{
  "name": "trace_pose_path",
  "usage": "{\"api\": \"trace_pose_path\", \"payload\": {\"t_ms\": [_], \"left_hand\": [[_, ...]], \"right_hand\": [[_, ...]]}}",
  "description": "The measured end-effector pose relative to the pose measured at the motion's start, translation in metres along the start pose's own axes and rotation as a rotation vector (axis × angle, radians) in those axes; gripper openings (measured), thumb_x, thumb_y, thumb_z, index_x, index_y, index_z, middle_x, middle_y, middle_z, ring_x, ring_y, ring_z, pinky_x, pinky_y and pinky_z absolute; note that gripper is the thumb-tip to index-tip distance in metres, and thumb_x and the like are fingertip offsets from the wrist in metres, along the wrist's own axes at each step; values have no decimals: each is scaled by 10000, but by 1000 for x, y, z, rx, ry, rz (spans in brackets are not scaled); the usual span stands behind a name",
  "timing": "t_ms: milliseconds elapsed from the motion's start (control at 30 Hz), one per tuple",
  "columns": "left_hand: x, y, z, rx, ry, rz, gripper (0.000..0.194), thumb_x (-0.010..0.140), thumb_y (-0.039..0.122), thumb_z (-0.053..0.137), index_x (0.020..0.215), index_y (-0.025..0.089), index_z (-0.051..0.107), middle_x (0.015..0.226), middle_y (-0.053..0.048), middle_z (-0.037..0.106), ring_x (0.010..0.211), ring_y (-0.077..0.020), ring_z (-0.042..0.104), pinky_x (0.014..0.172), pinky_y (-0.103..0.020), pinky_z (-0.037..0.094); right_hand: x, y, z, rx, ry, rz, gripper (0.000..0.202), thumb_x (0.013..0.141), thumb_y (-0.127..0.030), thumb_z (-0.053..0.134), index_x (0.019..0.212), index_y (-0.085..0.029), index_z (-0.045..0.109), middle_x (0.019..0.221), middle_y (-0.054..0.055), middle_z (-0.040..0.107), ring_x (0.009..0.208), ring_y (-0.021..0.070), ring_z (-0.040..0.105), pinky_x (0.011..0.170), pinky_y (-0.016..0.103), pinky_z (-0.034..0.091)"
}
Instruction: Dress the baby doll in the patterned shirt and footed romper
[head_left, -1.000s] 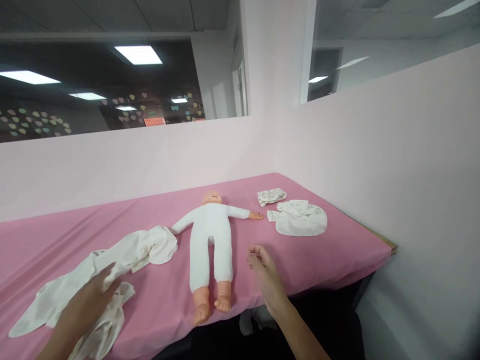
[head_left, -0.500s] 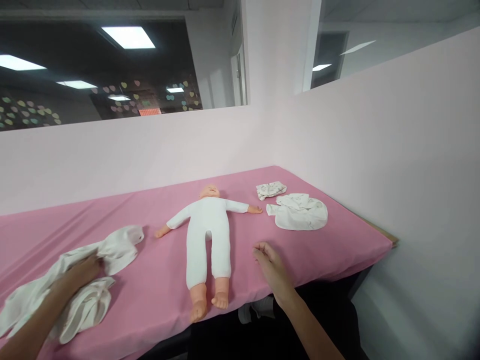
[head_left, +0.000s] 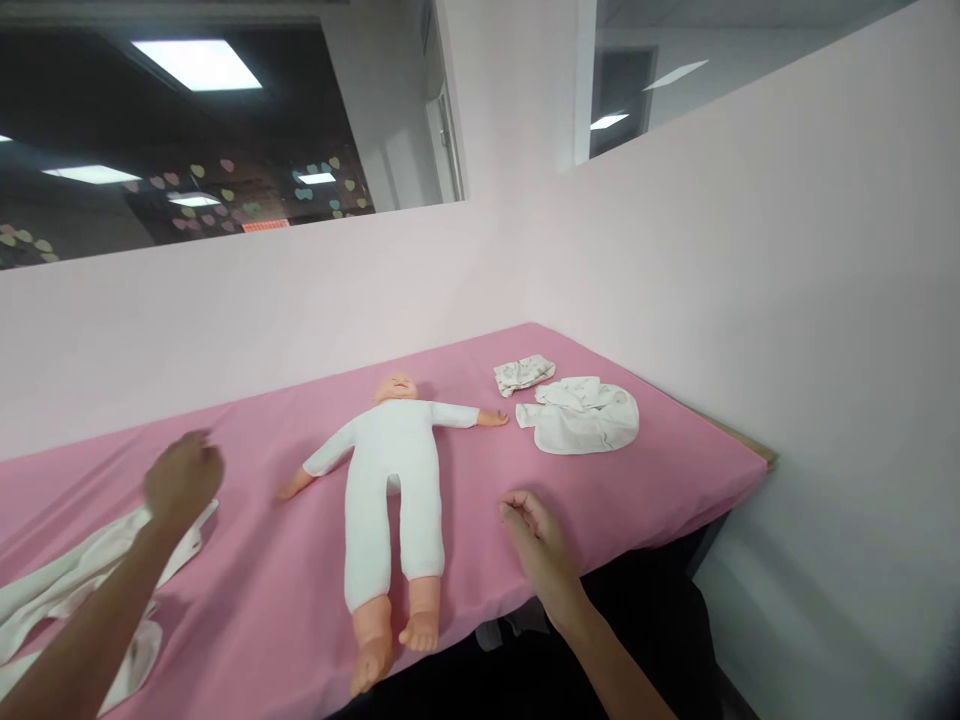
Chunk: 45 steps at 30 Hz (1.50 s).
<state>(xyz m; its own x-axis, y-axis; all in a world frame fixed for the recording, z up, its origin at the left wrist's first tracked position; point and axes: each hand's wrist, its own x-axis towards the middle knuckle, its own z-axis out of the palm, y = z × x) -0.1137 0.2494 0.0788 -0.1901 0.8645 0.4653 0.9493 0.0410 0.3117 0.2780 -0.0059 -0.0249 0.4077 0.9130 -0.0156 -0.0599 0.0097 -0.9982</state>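
Doll [head_left: 395, 445]: supine, sprawled, likely for access. Right hand [head_left: 541, 545]: half-open, vacant. Left hand [head_left: 184, 478]: blurred; cannot tell grip.

The doll [head_left: 395, 450] looks smooth plastic and matt cloth, the sheet [head_left: 600, 500] matt cloth.

The window [head_left: 277, 130] shows heart shapes [head_left: 197, 171] — and bright light panels [head_left: 199, 65].
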Motion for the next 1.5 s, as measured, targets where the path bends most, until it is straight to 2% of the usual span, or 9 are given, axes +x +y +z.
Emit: {"api": "trace_pose_path", "payload": {"t_ms": [67,333,433,533,733,933,1200,1333,1500], "left_hand": [[1,64,15,-151,95,229,401,835,295,366,1188,220,540,1228,-99,630,1131,-303,543,976,-460,395],[-49,337,111,-375,-307,622,319,869,284,422,1090,155,614,1212,-119,630,1092,-202,577,965,-275,394],[-76,393,146,-379,-404,601,379,826,299,514,1159,125,564,1207,-173,622,1103,-248,578,883,-298,424],[-99,421,165,-384,-496,556,343,759,284,598,1072,144,583,1029,-168,680,966,-269,631,754,-306,437],[-103,440,154,-493,-546,541,135,756,299,598,721,171,574,851,-153,683,962,-309,612,778,-366,421],[-71,435,76,-808,-627,504,296,849,384,413,754,151,568,726,-86,649,783,-216,624,711,-317,473],[-114,338,-49,-1439,-938,299,216,806,373,633,777,159,631,746,-26,620,676,-140,582,647,-252,483],[-149,292,-70,-1440,-1119,251,214,846,374,624,795,174,678,799,-50,648,726,-163,598,682,-272,496],[-169,264,-75,-1450,-1137,215,180,853,368,618,819,204,683,815,-45,662,791,-185,615,738,-281,503]], "right_hand": [[-3,-1,1,38,3,-7,289,839,-447,523,959,-189,572,969,30,582,908,145,527,831,251,426],[-21,-7,1,22,-63,-91,221,902,-380,466,969,-196,568,971,22,573,942,134,526,885,242,414],[-23,-4,-1,-13,-79,-162,174,908,-312,443,943,-188,560,939,19,564,918,124,523,867,228,413],[-21,5,-1,-36,-92,-218,136,881,-218,432,917,-183,558,916,19,558,908,119,527,860,221,414],[-17,12,-4,-30,-97,-249,139,856,-172,450,911,-183,576,894,16,568,870,108,533,834,210,420],[-7,5,-13,79,-105,-135,232,917,-353,441,983,-171,570,898,25,558,831,101,513,767,204,423],[9,-58,-17,-121,360,-452,593,853,-411,560,1383,-254,347,1343,87,418,1201,197,440,1013,349,403],[3,-83,-17,-266,246,-646,443,839,-298,572,1279,-267,529,1298,61,475,1227,206,439,1035,349,400],[-7,-82,-6,-330,82,-535,281,860,-247,505,1112,-250,630,1066,38,597,985,164,556,865,293,456]]}}
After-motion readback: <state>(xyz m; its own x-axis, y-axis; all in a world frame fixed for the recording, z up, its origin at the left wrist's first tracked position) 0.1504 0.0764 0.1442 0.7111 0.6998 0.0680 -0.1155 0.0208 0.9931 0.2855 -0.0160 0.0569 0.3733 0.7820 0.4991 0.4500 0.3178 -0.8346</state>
